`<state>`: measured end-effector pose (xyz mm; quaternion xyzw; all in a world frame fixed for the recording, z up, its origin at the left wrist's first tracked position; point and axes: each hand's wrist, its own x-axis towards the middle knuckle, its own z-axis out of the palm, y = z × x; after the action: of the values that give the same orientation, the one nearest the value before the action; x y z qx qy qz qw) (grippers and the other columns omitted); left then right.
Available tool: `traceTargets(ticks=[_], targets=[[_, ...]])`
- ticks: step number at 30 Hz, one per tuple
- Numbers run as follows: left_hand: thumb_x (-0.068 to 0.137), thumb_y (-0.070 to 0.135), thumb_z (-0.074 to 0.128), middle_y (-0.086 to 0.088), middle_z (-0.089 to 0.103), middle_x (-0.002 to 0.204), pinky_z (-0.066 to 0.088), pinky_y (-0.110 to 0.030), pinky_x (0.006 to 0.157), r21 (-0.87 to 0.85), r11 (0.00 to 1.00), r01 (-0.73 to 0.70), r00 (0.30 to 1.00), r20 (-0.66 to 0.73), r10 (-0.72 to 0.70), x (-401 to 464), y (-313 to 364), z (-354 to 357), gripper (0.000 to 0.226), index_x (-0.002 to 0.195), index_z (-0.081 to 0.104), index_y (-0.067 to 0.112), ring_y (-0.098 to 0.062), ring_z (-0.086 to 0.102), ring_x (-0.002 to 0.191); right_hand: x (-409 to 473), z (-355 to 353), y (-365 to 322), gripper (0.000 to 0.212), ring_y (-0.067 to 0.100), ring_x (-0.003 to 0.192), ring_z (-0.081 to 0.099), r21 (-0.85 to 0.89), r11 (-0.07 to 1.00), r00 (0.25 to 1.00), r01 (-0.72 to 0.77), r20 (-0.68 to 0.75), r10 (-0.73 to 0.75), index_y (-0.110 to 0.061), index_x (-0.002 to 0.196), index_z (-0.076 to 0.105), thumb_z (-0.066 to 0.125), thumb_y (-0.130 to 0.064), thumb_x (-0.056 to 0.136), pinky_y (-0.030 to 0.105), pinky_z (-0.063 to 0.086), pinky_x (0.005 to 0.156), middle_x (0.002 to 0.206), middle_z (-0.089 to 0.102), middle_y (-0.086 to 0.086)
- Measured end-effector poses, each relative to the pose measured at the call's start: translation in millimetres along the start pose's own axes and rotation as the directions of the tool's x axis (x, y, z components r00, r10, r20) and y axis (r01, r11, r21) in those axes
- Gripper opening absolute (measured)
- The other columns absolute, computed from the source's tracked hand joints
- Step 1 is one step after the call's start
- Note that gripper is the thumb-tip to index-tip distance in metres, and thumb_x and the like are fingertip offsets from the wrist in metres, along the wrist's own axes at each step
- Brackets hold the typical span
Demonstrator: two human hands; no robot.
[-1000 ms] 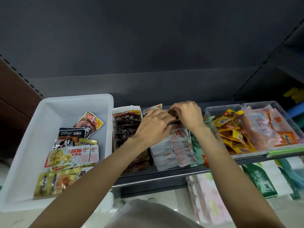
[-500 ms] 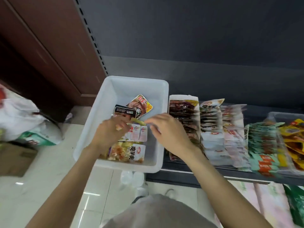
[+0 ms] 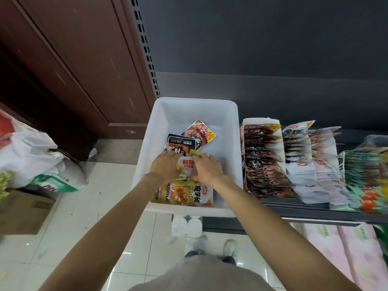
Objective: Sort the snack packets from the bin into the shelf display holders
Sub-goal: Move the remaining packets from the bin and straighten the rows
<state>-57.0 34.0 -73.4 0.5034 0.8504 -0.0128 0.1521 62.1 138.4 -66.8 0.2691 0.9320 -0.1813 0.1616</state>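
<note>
A white bin (image 3: pixel 190 105) stands at the shelf's left end. It holds a black packet (image 3: pixel 180 142), a brown packet marked 10% (image 3: pixel 200 132), a large yellow packet (image 3: pixel 182 193) at the front and a white-and-red packet (image 3: pixel 188 164) in the middle. My left hand (image 3: pixel 163 166) grips the left side of the white-and-red packet. From the right, my right hand (image 3: pixel 207 170) holds the same packet, with a small yellow packet (image 3: pixel 196 153) at its fingertips. Right of the bin a white cardboard holder (image 3: pixel 262 122) carries dark packets, followed by rows of white packets (image 3: pixel 299 166), pink-white packets (image 3: pixel 324 162) and green packets (image 3: pixel 363 171).
White plastic bags (image 3: pixel 27 152) and a cardboard box (image 3: pixel 21 211) lie on the tiled floor at the left, before a brown door (image 3: pixel 73 70). Bottle caps (image 3: pixel 186 225) show under the bin. Pink packs (image 3: pixel 346 248) fill the lower shelf at right.
Both hands left the packet rows on the shelf and moved left into the bin. The view swung left with them, and the hands have closed round the white-and-red packet.
</note>
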Motion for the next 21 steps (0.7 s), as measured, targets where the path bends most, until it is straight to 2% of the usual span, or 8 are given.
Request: traceTargets(ticks=[4, 7, 9, 11, 13, 15, 18, 21], targets=[[0.080, 0.046, 0.068, -0.002, 0.051, 0.127, 0.036, -0.034, 0.104, 0.051, 0.999, -0.020, 0.997, -0.075, 0.024, -1, -4, -2, 0.062, 0.131, 0.044, 0.021, -0.021, 0.044, 0.120, -7, -1, -3, 0.053, 0.025, 0.114, 0.051, 0.083, 0.994, 0.965, 0.070, -0.257, -0.047, -0.019, 0.133, 0.046, 0.068, -0.023, 0.085, 0.036, 0.045, 0.091, 0.126, 0.052, 0.007], [0.081, 0.039, 0.068, -0.001, 0.057, 0.117, 0.046, -0.031, 0.090, -0.056, 0.993, -0.102, 0.995, -0.015, 0.102, -8, -5, -10, 0.047, 0.122, 0.054, 0.021, -0.018, 0.055, 0.104, -14, -10, -3, 0.035, 0.019, 0.105, 0.059, 0.356, 0.933, 0.970, 0.056, -0.240, 0.033, -0.018, 0.118, 0.061, 0.068, -0.013, 0.084, 0.025, 0.045, 0.078, 0.117, 0.063, 0.003], [0.081, 0.034, 0.070, 0.002, 0.061, 0.110, 0.047, -0.028, 0.080, -0.194, 0.969, -0.154, 0.987, 0.005, 0.158, -16, -7, -21, 0.038, 0.116, 0.060, 0.022, -0.017, 0.058, 0.095, -21, -20, 0, 0.021, 0.016, 0.099, 0.061, 0.575, 0.816, 0.976, 0.065, -0.208, 0.069, -0.018, 0.103, 0.070, 0.069, -0.013, 0.083, 0.022, 0.045, 0.075, 0.107, 0.068, 0.000], [0.080, 0.032, 0.072, 0.006, 0.064, 0.105, 0.045, -0.024, 0.073, -0.341, 0.926, -0.161, 0.987, -0.039, 0.157, -25, -7, -38, 0.035, 0.112, 0.063, 0.020, -0.015, 0.059, 0.092, -36, -34, 4, 0.013, 0.014, 0.091, 0.062, 0.756, 0.646, 0.973, 0.105, -0.212, 0.090, -0.017, 0.097, 0.070, 0.068, -0.012, 0.085, 0.019, 0.046, 0.070, 0.097, 0.067, -0.002], [0.079, 0.030, 0.075, 0.012, 0.064, 0.102, 0.050, -0.023, 0.073, -0.502, 0.853, -0.142, 0.990, -0.081, 0.117, -36, -2, -59, 0.032, 0.108, 0.065, 0.024, -0.009, 0.061, 0.091, -56, -49, 11, 0.005, 0.013, 0.083, 0.064, 0.911, 0.391, 0.969, 0.135, -0.204, 0.138, -0.015, 0.091, 0.067, 0.065, -0.011, 0.088, 0.021, 0.048, 0.066, 0.089, 0.068, -0.001], [0.078, 0.026, 0.075, 0.017, 0.066, 0.099, 0.054, -0.022, 0.073, -0.693, 0.707, -0.142, 0.990, -0.085, 0.116, -44, 11, -80, 0.024, 0.099, 0.065, 0.029, -0.004, 0.065, 0.090, -75, -63, 22, 0.004, 0.013, 0.077, 0.067, 0.973, 0.167, 0.963, 0.158, -0.189, 0.191, -0.010, 0.090, 0.067, 0.063, -0.010, 0.089, 0.023, 0.052, 0.065, 0.085, 0.070, 0.003], [0.081, 0.019, 0.070, 0.016, 0.068, 0.100, 0.056, -0.020, 0.072, -0.862, 0.488, -0.138, 0.984, -0.066, 0.163, -50, 36, -101, 0.020, 0.098, 0.066, 0.029, -0.005, 0.067, 0.089, -97, -77, 40, 0.015, 0.018, 0.086, 0.069, 0.985, 0.037, 0.959, 0.168, -0.172, 0.224, -0.007, 0.101, 0.068, 0.060, -0.014, 0.091, 0.029, 0.055, 0.076, 0.096, 0.072, 0.010], [0.089, 0.015, 0.061, 0.009, 0.069, 0.104, 0.055, -0.019, 0.071, -0.910, 0.397, -0.120, 0.979, -0.041, 0.202, -49, 61, -108, 0.021, 0.105, 0.066, 0.027, -0.007, 0.068, 0.090, -114, -85, 59, 0.015, 0.012, 0.084, 0.069, 0.985, -0.055, 0.949, 0.164, -0.142, 0.283, -0.015, 0.100, 0.069, 0.055, -0.020, 0.095, 0.024, 0.055, 0.071, 0.093, 0.074, 0.001]])
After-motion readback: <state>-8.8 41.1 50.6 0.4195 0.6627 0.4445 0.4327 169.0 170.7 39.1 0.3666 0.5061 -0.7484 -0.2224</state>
